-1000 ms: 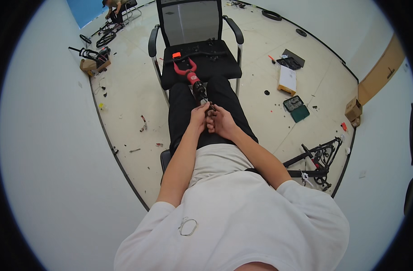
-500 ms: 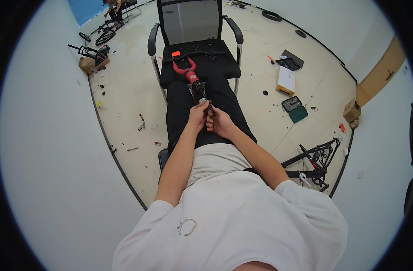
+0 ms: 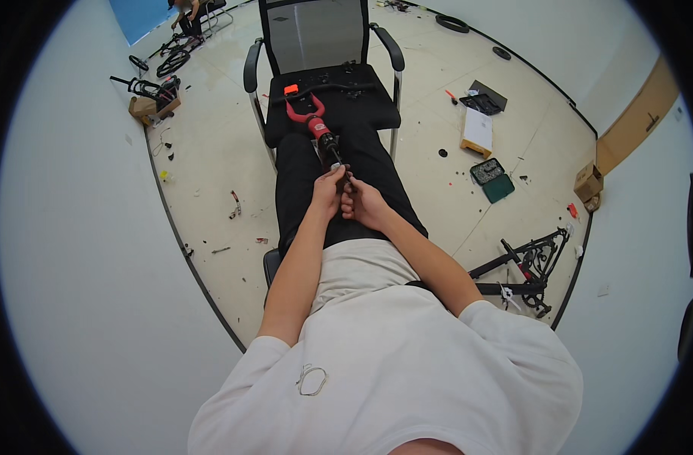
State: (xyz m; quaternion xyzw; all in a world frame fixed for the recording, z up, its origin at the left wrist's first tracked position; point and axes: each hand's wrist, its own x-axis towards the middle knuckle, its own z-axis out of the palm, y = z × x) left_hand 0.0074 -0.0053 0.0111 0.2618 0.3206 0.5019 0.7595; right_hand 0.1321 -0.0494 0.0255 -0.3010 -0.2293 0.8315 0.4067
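Head view: pinching at the dark stem [image 3: 334, 154] of a red fork [image 3: 318, 127].
With the left hand [image 3: 327, 191], pressing thumb and fingers together by the stem's end; with the right hand [image 3: 367, 205], curling around something thin, cannot tell what. Reaching over the near edge of the chair seat [image 3: 380, 114], toward its left edge. Best steady the fork left-handed, pushing in line with the stem.

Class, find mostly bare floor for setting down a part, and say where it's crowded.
Mostly bare: floor between left carton and chair; a smaller patch between right thigh and green case. Crowded: seat, with black bar and small parts, red fork overlapping.
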